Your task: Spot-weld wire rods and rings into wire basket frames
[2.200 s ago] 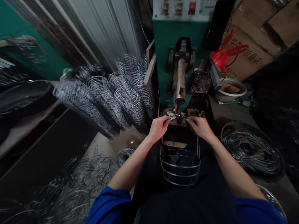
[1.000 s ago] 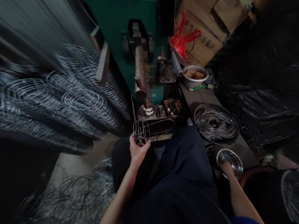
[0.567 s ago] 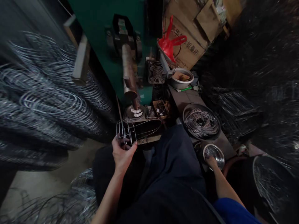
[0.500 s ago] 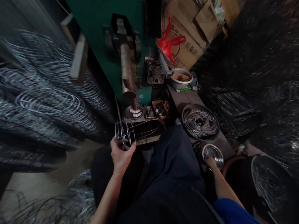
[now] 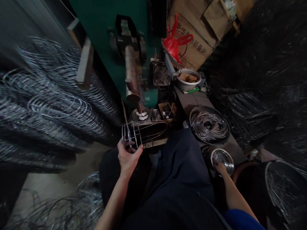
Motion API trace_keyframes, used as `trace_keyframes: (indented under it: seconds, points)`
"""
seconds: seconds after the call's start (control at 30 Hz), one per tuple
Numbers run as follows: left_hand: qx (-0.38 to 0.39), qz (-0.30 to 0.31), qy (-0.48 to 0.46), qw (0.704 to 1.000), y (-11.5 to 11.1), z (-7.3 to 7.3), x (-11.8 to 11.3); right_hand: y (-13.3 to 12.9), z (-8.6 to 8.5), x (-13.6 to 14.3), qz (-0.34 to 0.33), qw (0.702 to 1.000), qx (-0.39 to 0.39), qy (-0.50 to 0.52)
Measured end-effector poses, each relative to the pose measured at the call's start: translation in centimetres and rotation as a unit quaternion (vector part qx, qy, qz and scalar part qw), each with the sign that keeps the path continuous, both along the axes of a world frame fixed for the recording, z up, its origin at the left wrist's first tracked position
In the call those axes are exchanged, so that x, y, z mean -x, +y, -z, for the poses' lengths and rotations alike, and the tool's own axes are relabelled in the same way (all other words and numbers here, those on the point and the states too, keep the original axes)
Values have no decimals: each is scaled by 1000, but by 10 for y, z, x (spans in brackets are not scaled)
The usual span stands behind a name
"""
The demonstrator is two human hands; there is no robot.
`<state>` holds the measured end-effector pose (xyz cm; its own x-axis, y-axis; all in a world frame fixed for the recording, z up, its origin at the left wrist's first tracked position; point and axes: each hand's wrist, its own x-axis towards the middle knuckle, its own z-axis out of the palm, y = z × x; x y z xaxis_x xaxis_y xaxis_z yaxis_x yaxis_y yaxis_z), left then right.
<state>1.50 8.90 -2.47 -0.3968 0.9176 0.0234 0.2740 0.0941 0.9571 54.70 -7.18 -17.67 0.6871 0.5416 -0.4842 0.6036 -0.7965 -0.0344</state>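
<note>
My left hand (image 5: 129, 156) is closed around the near end of a wire frame (image 5: 137, 135), made of bent metal rods with a long loop reaching to the right. The frame is just in front of the round lower plate (image 5: 141, 115) of a green machine, below its copper-coloured rod (image 5: 133, 86). My right hand (image 5: 219, 166) reaches into a shiny metal bowl (image 5: 226, 159) beside my right knee. Its fingertips are down among small pieces in the bowl, so what they hold, if anything, is hidden.
A round pan of wire rods (image 5: 208, 126) stands behind the bowl. Stacked wire frames (image 5: 62, 102) fill the left side. At the back are a grey basin (image 5: 188, 83), a small fan (image 5: 161, 74) and a cardboard box (image 5: 192, 41). A dark bucket (image 5: 275, 191) is at right.
The whole view has shifted slightly, so things appear a little farther right. My left hand still holds the wire frame, and my right hand is still in the bowl.
</note>
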Motion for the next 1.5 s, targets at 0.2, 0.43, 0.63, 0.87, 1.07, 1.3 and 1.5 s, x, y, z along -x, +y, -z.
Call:
trace_keyframes:
  seconds: [0.2, 0.43, 0.63, 0.87, 1.07, 1.3, 1.5]
  points:
    - [-8, 1, 8, 1000, -3, -4, 2, 1, -19, 6, 25, 998, -58, -19]
    - [-38, -5, 29, 999, -9, -7, 2, 67, -90, 22, 11, 966, -258, -15]
    - [-45, 4, 26, 999, -16, -12, -5, 187, -204, 192, -311, 766, -475, 301]
    - [-51, 1, 69, 996, -23, -8, 6, 238, -233, 318, -571, 632, -480, 211]
    - [-73, -13, 113, 991, -16, -2, 13, 257, -209, 329, -610, 615, -472, 164]
    - [-73, -43, 122, 989, -6, -4, 14, 265, -202, 334, -627, 614, -472, 92]
    - [-83, -73, 142, 984, -1, -2, 16, 274, -208, 342, -617, 586, -514, 110]
